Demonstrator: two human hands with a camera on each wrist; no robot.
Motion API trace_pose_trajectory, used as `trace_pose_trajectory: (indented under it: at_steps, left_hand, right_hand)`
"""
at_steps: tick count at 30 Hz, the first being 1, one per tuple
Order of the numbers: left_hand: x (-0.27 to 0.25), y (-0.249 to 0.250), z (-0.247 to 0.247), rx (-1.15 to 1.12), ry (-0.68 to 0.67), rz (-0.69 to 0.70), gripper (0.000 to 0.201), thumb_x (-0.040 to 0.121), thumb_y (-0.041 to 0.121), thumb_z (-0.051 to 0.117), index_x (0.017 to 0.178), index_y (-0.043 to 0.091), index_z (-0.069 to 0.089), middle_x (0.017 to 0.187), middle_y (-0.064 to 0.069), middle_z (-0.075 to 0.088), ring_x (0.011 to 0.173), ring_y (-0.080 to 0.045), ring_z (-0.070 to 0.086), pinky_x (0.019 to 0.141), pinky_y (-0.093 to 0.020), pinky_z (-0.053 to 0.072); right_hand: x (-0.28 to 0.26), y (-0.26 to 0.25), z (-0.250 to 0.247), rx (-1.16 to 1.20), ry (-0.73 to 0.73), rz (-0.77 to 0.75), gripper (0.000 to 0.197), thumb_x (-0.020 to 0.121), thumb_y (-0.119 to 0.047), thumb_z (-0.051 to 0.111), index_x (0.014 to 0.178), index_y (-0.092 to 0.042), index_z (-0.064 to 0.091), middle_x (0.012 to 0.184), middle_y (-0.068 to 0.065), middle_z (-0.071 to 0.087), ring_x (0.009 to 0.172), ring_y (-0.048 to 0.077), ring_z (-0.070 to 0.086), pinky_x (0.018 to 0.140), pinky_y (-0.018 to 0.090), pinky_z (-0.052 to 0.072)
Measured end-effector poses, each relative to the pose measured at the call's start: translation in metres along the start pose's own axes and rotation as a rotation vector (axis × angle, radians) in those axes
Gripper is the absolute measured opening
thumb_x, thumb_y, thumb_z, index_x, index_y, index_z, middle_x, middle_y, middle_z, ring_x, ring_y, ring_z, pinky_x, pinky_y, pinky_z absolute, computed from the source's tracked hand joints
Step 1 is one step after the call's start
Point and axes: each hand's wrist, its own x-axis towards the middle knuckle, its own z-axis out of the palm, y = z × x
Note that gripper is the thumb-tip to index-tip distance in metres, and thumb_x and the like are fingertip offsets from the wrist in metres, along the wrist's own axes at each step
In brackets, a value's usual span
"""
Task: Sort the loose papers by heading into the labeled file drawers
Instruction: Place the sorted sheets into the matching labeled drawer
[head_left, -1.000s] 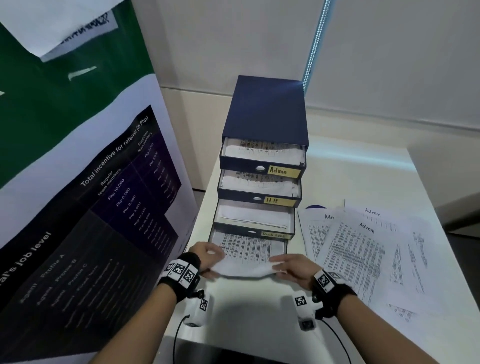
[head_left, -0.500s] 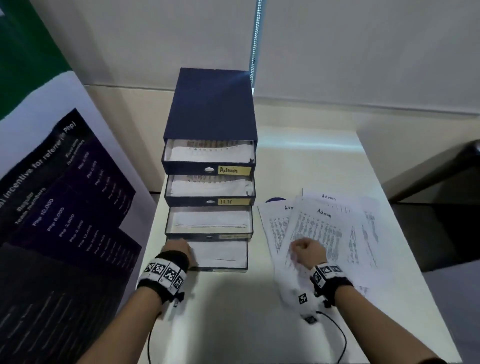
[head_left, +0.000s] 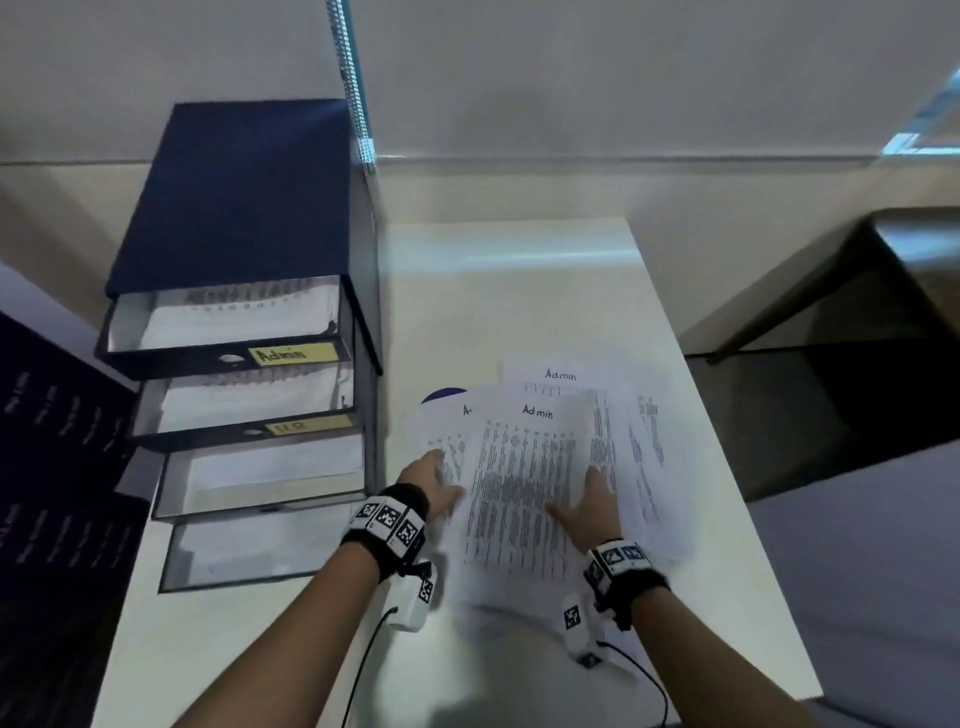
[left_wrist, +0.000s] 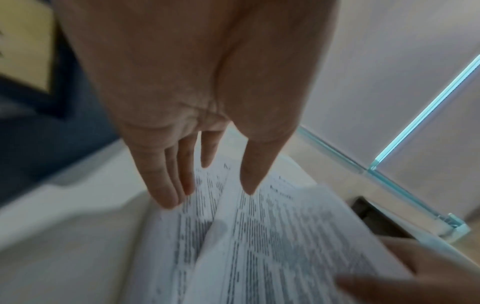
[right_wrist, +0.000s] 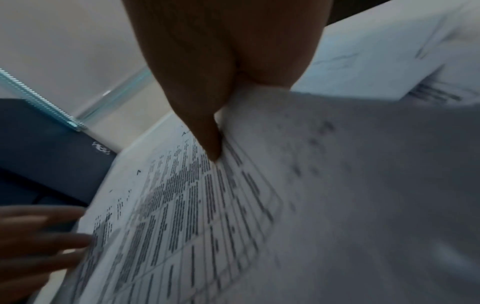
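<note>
Your forearms are reaching in from the near edge of the white table (head_left: 519, 270), each wrist wearing a black band with checkered tags and a small white camera unit on a cable. Your left hand (head_left: 434, 486) is lying on the left side of the papers (head_left: 524, 483), fingers (left_wrist: 166, 185) straight and close together, tips touching the printed sheet; the thumb is lying apart on the next sheet. Your right hand (head_left: 592, 501) is resting on the right side of the top sheet, thumb spread out to the left. In the right wrist view the thumb tip is pressing on top of the printed table while the sheet's edge is lifting against the palm; you cannot tell how the other fingers are lying, as the paper is hiding them.

The papers are lying fanned and overlapping on the table, just right of the drawers. The top sheet is reading "Admin", as is one further back (head_left: 561, 375); a dark blue rounded thing (head_left: 441, 396) is peeking out beyond their far left corner.

To the left, the blue drawer unit (head_left: 234, 192) is standing with four drawers pulled out stepwise, the lowest one (head_left: 234, 553) nearest you. All are holding paper. The top drawer (head_left: 223, 322) is bearing a yellow "Admin" label (head_left: 293, 354); the second label (head_left: 306, 426) is too blurred to read.

Beyond, a pale wall is rising, with a bead chain (head_left: 353, 88) hanging down it.
</note>
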Motion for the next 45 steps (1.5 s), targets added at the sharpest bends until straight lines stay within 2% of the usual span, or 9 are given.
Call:
trace_pose_trajectory:
  at_steps: [4, 6, 11, 16, 22, 26, 30, 39, 45]
  left_hand:
    - [0.024, 0.024, 0.032, -0.112, 0.091, -0.015, 0.033, 0.086, 0.025, 0.066, 0.115, 0.019, 0.051, 0.107, -0.01, 0.057, 0.093, -0.025, 0.055, 0.085, -0.035, 0.05]
    - [0.034, 0.038, 0.046, -0.218, 0.132, -0.033, 0.023, 0.087, 0.024, 0.066, 0.101, 0.025, 0.048, 0.104, -0.009, 0.058, 0.085, -0.02, 0.054, 0.09, -0.036, 0.051]
    - [0.055, 0.078, 0.072, -0.373, 0.146, -0.04, 0.066, 0.089, 0.022, 0.07, 0.146, 0.011, 0.039, 0.087, 0.002, 0.06, 0.082, -0.014, 0.058, 0.079, -0.024, 0.046]
    - [0.059, 0.097, 0.089, -0.281, 0.052, 0.015, 0.062, 0.086, 0.035, 0.071, 0.138, 0.008, 0.05, 0.136, -0.009, 0.058, 0.119, -0.027, 0.059, 0.102, -0.037, 0.047]
    - [0.048, 0.079, 0.088, -0.315, -0.1, 0.141, 0.055, 0.076, 0.048, 0.078, 0.118, 0.017, 0.063, 0.096, 0.002, 0.064, 0.088, -0.017, 0.063, 0.086, -0.032, 0.057]
    - [0.049, 0.051, 0.073, -0.299, 0.169, 0.081, 0.039, 0.079, 0.024, 0.079, 0.116, 0.022, 0.067, 0.095, 0.0, 0.06, 0.08, -0.01, 0.057, 0.067, -0.01, 0.049]
    - [0.053, 0.029, 0.059, -0.201, 0.564, -0.118, 0.055, 0.072, 0.017, 0.08, 0.124, 0.021, 0.061, 0.129, -0.013, 0.043, 0.118, -0.03, 0.046, 0.1, -0.035, 0.043]
    - [0.049, 0.032, 0.07, -0.066, 0.544, -0.054, 0.036, 0.084, 0.028, 0.069, 0.119, 0.022, 0.065, 0.131, -0.006, 0.041, 0.123, -0.026, 0.043, 0.105, -0.036, 0.038]
    - [0.047, 0.047, 0.08, -0.305, 0.425, 0.034, 0.074, 0.082, 0.03, 0.077, 0.143, 0.011, 0.041, 0.136, -0.011, 0.045, 0.125, -0.027, 0.047, 0.102, -0.031, 0.038]
  right_hand:
    - [0.023, 0.02, -0.036, 0.008, 0.13, -0.072, 0.027, 0.084, -0.035, 0.072, 0.072, -0.011, 0.065, 0.065, 0.003, 0.06, 0.062, 0.022, 0.059, 0.053, 0.026, 0.047]
    - [0.041, 0.036, -0.054, -0.044, 0.205, -0.048, 0.03, 0.078, -0.036, 0.076, 0.074, -0.007, 0.074, 0.083, 0.012, 0.064, 0.074, 0.026, 0.061, 0.067, 0.035, 0.055]
    - [0.059, 0.046, -0.069, -0.032, 0.111, -0.012, 0.044, 0.074, -0.024, 0.081, 0.106, 0.003, 0.067, 0.117, 0.012, 0.048, 0.1, 0.028, 0.056, 0.093, 0.029, 0.051]
    - [0.063, 0.044, -0.068, 0.224, 0.036, 0.009, 0.095, 0.07, -0.01, 0.086, 0.148, -0.004, 0.031, 0.139, 0.018, 0.049, 0.13, 0.034, 0.048, 0.107, 0.036, 0.039]
    - [0.089, 0.069, -0.096, 0.385, 0.172, 0.099, 0.042, 0.083, -0.043, 0.073, 0.086, -0.003, 0.061, 0.083, 0.015, 0.062, 0.086, 0.031, 0.066, 0.073, 0.041, 0.052]
    - [0.105, 0.096, -0.128, 0.653, 0.307, 0.215, 0.042, 0.084, -0.038, 0.075, 0.097, 0.0, 0.064, 0.097, 0.021, 0.068, 0.09, 0.034, 0.065, 0.081, 0.045, 0.053]
    - [0.098, 0.098, -0.144, 0.644, 0.248, 0.131, 0.049, 0.084, -0.044, 0.073, 0.11, -0.004, 0.066, 0.098, 0.011, 0.068, 0.092, 0.026, 0.064, 0.087, 0.041, 0.051]
    - [0.06, 0.056, -0.07, 0.221, -0.214, -0.026, 0.035, 0.078, -0.041, 0.08, 0.079, -0.008, 0.07, 0.073, 0.003, 0.07, 0.065, 0.013, 0.066, 0.05, 0.018, 0.048]
    - [0.039, 0.04, -0.053, 0.264, -0.337, -0.053, 0.024, 0.087, -0.032, 0.072, 0.087, -0.009, 0.066, 0.076, 0.003, 0.067, 0.063, 0.012, 0.062, 0.052, 0.016, 0.049]
